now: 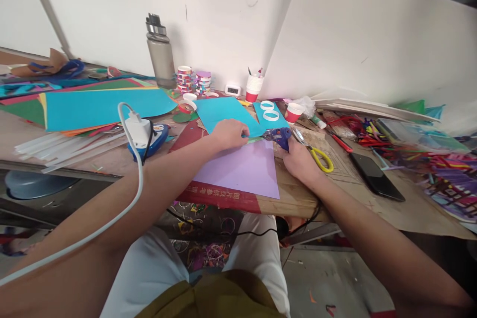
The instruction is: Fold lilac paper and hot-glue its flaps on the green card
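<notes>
My right hand is wrapped round the grip of a blue glue gun, whose nozzle points left at a thin green strip along the top edge of a lilac paper sheet. My left hand is curled, its fingertips pinching that edge just left of the nozzle. Behind lies a cyan sheet. Both sheets rest on a wooden board with a red edge.
Yellow-handled scissors lie right of the glue gun, a black phone farther right. White tape rings, red paper cups, a grey bottle, tape rolls, a white charger with cable, and coloured paper piles crowd the table.
</notes>
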Action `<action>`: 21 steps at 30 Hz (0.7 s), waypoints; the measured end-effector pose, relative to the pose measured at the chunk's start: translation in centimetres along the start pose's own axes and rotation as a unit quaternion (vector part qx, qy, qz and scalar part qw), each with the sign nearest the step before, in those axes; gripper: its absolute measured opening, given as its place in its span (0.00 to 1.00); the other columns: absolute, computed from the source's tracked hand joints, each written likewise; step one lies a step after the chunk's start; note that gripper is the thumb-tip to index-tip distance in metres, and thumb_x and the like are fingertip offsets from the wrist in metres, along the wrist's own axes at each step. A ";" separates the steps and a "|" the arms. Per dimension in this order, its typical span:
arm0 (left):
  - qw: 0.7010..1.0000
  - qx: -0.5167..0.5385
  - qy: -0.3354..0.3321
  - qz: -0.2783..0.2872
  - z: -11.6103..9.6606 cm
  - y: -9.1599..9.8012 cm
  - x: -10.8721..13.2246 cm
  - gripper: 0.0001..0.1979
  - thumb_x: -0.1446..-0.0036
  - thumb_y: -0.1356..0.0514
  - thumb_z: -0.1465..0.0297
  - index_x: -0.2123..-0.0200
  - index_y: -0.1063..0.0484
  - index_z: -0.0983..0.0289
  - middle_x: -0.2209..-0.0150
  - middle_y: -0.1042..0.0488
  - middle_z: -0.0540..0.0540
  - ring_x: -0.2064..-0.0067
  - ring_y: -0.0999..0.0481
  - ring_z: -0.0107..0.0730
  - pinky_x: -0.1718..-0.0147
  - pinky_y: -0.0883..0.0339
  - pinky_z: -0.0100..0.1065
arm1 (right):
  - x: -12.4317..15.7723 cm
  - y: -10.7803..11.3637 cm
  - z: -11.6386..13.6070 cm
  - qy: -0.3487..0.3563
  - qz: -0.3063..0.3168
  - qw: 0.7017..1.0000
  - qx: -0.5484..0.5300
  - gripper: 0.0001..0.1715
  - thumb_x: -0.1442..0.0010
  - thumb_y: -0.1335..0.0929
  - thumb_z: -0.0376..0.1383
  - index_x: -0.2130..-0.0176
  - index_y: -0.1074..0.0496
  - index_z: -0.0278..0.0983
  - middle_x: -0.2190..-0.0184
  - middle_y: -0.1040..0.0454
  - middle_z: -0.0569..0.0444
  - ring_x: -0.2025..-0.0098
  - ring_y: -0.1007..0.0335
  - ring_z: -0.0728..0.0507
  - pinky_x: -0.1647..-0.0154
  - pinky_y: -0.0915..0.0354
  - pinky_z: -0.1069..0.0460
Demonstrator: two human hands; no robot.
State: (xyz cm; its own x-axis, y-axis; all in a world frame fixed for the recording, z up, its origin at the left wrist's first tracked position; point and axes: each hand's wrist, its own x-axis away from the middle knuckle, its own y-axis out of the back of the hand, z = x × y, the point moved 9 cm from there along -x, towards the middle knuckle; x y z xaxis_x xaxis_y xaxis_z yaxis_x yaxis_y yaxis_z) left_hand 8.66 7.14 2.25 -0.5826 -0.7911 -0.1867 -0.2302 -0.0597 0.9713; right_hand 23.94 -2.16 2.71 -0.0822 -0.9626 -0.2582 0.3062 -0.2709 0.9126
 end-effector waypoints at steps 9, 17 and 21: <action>1.000 -0.016 -0.011 -0.009 0.2 0.6 0.0 0.14 0.47 0.46 0.66 0.66 0.20 0.61 0.64 0.20 0.54 0.63 0.25 0.36 0.71 0.41 0.31 | 0.4 -1.7 3.4 0.081 0.054 0.995 -0.027 0.21 0.35 0.42 0.40 0.48 0.37 0.30 0.54 0.26 0.36 0.52 0.30 0.33 0.54 0.36 0.44; 0.996 0.022 -0.063 0.063 0.4 0.2 -0.1 0.14 0.46 0.47 0.67 0.65 0.20 0.59 0.61 0.19 0.49 0.61 0.24 0.32 0.66 0.39 0.26 | -0.1 -1.0 1.5 0.024 0.041 0.999 0.002 0.20 0.36 0.41 0.39 0.49 0.35 0.30 0.54 0.26 0.36 0.52 0.29 0.31 0.55 0.36 0.44; 0.997 0.036 -0.053 0.050 0.8 0.3 -0.3 0.13 0.48 0.45 0.67 0.66 0.19 0.58 0.62 0.19 0.50 0.62 0.24 0.33 0.65 0.38 0.27 | -0.1 -0.6 1.2 0.012 0.024 1.000 0.013 0.19 0.37 0.40 0.39 0.50 0.34 0.31 0.55 0.25 0.36 0.52 0.29 0.30 0.56 0.36 0.43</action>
State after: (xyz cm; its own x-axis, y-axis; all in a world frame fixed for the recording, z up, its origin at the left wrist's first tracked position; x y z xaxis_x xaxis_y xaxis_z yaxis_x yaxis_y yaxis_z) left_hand 8.13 7.86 2.47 -0.6839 -0.7215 -0.1080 -0.2199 0.0626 0.9735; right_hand 22.64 -1.93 2.53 -0.0458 -0.9740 -0.2219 0.2841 -0.2256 0.9319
